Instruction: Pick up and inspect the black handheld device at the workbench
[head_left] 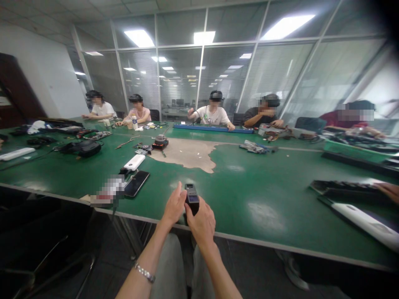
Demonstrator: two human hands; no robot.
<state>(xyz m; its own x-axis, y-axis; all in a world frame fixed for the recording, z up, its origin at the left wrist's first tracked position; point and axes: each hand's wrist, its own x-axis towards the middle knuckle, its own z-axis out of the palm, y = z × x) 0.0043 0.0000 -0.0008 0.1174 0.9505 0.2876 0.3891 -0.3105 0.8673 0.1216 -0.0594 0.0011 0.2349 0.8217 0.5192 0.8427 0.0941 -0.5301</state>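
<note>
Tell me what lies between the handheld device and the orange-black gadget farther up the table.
The head view shows it: from the handheld device toward the orange-black gadget, first green tabletop, then part of the brown patch.

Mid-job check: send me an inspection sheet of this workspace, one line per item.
Surface: green table, with a ragged brown patch beyond the hands.
In hand: small dark device with a screen.
Clutter: phone, white power bank, black pouch on the left; green tray on the right.
Hands: right hand grips the device; left hand beside it, fingers extended, contact unclear.
Cables: pale cable near the phone; its ends unclear.
Surroundings: five people opposite, glass wall behind.
</note>
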